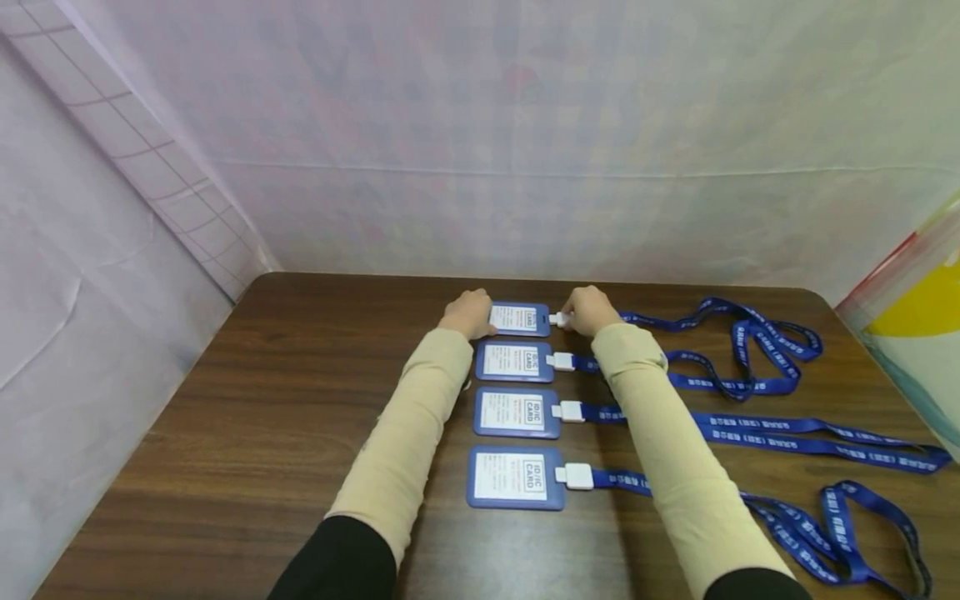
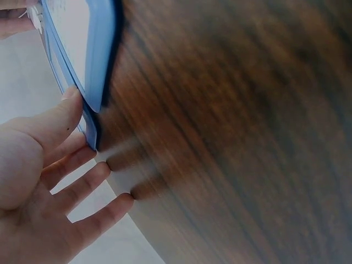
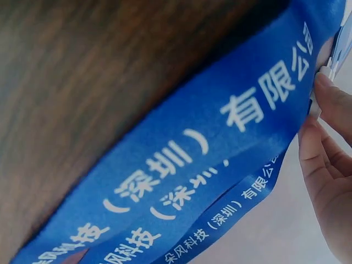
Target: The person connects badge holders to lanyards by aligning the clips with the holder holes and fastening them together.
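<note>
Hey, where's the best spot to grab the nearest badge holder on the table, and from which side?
Probably by the white clip at the nearest badge holder's right end, coming from above: it stands proud of the table, whereas the holder lies flat.

Four blue ID card holders on the tabletop (image 1: 225, 433), in one column: farthest holder (image 1: 519, 319), second holder (image 1: 514, 361), third holder (image 1: 517, 412), nearest holder (image 1: 516, 477). Four white clips, one per holder; nearest clip (image 1: 578, 476) the clearest. Four blue lanyards with white lettering, one on each clip; third lanyard (image 1: 810, 433) runs off to the right. Two hands in view: left hand (image 1: 467, 312), right hand (image 1: 588, 310). Two beige sleeves.
</note>
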